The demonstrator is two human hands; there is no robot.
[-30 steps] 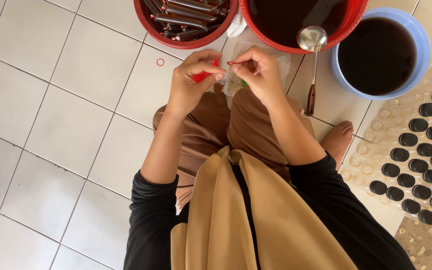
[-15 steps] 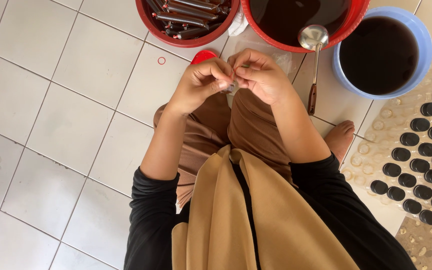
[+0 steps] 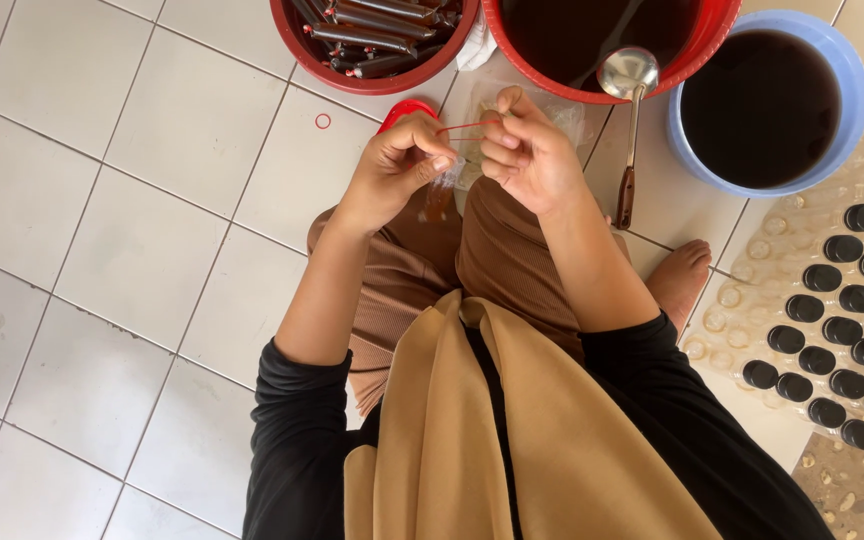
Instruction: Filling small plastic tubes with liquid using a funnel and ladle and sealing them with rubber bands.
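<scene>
My left hand [image 3: 397,165] pinches the top of a small clear plastic pouch [image 3: 439,195] filled with dark brown liquid, which hangs over my lap. My right hand [image 3: 527,150] pulls a thin red rubber band [image 3: 467,125] that stretches taut between both hands, just above the pouch's neck. Both hands are held close together over my knees, in front of the basins.
A red basin [image 3: 377,80] with several filled dark pouches stands ahead, left. A larger red basin [image 3: 697,55] of dark liquid holds a metal ladle [image 3: 628,75]. A blue bowl [image 3: 842,70] of dark liquid is at right, beside a tray [image 3: 752,300] of dark-filled cups. A loose rubber band [image 3: 323,121] lies on the tiles.
The hands drew together around the pouch's neck, then the right hand pulled the red band out taut to the right.
</scene>
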